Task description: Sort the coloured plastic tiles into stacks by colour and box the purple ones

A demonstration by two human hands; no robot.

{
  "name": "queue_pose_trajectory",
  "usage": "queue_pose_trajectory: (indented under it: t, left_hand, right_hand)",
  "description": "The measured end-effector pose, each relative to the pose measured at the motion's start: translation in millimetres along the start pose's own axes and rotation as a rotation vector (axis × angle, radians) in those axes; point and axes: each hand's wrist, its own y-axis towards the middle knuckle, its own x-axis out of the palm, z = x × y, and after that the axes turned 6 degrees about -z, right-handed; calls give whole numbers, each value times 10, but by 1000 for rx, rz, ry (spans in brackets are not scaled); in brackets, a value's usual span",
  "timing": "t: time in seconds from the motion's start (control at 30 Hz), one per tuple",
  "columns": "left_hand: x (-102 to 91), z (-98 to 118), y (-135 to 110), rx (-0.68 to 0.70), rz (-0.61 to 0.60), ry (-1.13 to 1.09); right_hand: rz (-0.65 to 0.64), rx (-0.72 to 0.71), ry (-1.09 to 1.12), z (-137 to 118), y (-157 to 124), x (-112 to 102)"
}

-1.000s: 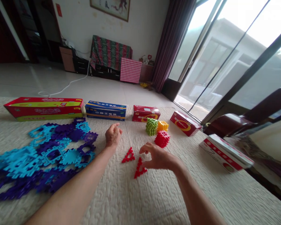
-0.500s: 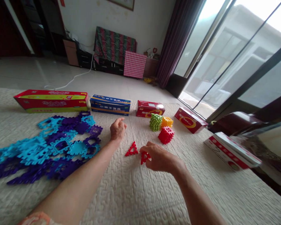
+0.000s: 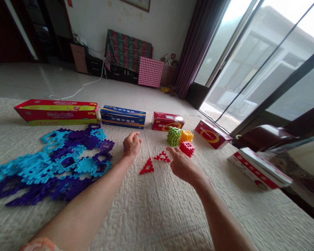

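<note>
Two red notched triangles: the first triangle (image 3: 146, 170) lying between the hands, on the near side of the left hand (image 3: 132, 144); the second triangle (image 3: 158, 158) just left of the right hand (image 3: 182, 164), contact unclear. Left hand: loose fist, nothing visible in it. Right hand: index finger extended, other fingers apparently bent under and hidden; cannot tell whether they hold anything. One red cube (image 3: 187, 149), just beyond the right hand. One green stack (image 3: 174, 136), farther beyond it.
</note>
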Motion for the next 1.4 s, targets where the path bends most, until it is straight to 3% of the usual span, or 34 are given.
queue_pose_trajectory:
  t: [0.27, 0.5, 0.67, 1.17, 1.4]
  left_hand:
    - [6, 16, -20, 9, 8, -3]
    - [5, 27, -18, 37, 12, 45]
    - [11, 26, -16, 49, 11, 46]
    - [24, -10, 10, 74, 4, 44]
    - [29, -11, 9, 69, 6, 51]
  right_hand:
    - [58, -104, 16, 9, 110, 140]
    - [189, 103, -28, -111, 209, 359]
    - [198, 64, -74, -187, 256, 471]
    - [180, 33, 5, -170, 225, 404]
    - [149, 38, 22, -32, 242, 375]
